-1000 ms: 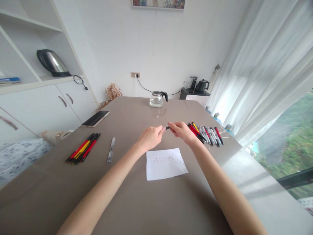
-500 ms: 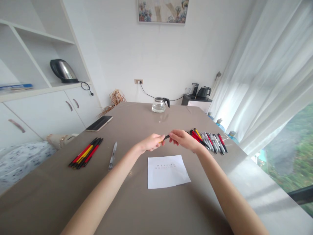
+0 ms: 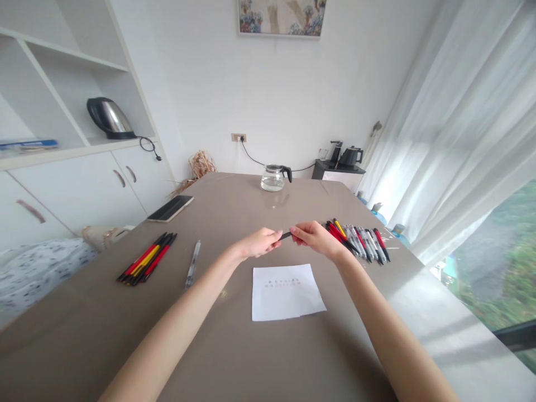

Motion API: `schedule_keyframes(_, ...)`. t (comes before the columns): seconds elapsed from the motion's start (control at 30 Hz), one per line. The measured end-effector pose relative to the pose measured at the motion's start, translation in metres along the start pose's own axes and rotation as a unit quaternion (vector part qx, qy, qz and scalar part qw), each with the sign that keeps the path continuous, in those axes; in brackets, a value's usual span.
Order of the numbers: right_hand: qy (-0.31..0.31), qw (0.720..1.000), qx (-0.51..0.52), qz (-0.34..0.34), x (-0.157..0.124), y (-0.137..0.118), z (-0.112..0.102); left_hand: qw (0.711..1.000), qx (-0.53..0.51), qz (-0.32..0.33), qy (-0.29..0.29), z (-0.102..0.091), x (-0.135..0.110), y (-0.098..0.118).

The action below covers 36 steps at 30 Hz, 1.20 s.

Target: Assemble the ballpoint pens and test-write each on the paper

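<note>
Both arms (image 3: 180,312) are flanking the paper (image 3: 288,304); beyond it, left hand (image 3: 259,243) and right hand (image 3: 309,234) are pinching, close together.

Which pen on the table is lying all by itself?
The clear, slim plastic pen, right of the red, yellow and black pen bundle. The other table pens lie grouped, in that bundle or the mixed-colour pen row at right.

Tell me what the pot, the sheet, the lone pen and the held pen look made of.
Pot: likely glossy glass, given its see-through sides; its black handle is probably plastic.
Sheet: matte white paper, thin and written on.
Lone pen: seemingly clear plastic; its barrel looks translucent.
Held pen: dark, perhaps plastic; left hand and right hand cover most.
</note>
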State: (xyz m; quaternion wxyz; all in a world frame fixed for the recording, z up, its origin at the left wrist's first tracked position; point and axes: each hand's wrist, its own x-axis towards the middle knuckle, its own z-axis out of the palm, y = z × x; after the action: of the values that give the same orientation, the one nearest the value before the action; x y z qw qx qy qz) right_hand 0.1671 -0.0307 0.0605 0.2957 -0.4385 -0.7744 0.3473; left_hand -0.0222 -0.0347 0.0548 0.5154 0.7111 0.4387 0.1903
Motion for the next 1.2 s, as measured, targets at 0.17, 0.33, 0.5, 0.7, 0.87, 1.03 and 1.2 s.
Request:
schedule_keyframes(0.17,-0.023,0.999,-0.008,-0.040,-0.001,-0.001,-0.003,1.000,-0.005,-0.011,-0.010,-0.003,0.000,-0.001)
schedule_keyframes(0.33,-0.005,0.999,0.031,0.028,0.002,0.001,0.000,0.998,0.047,0.011,0.032,-0.003,0.001,0.000)
schedule_keyframes(0.5,0.016,0.995,0.065,0.069,0.005,0.007,0.005,0.987,0.128,0.054,0.080,-0.003,-0.001,0.002)
schedule_keyframes(0.7,0.001,0.993,0.110,0.052,0.004,0.006,0.004,0.988,0.132,0.030,0.075,0.000,-0.003,0.003)
schedule_keyframes(0.87,-0.011,0.990,0.137,0.042,0.001,0.000,0.000,0.986,0.154,0.029,0.065,-0.002,0.000,-0.001)
schedule_keyframes(1.03,0.012,0.988,0.131,0.085,0.001,0.000,-0.001,0.986,0.149,0.034,0.063,-0.002,0.001,-0.002)
schedule_keyframes(1.2,0.030,0.992,0.088,0.085,0.006,0.012,0.004,0.986,0.145,0.038,0.068,-0.002,-0.001,0.001)
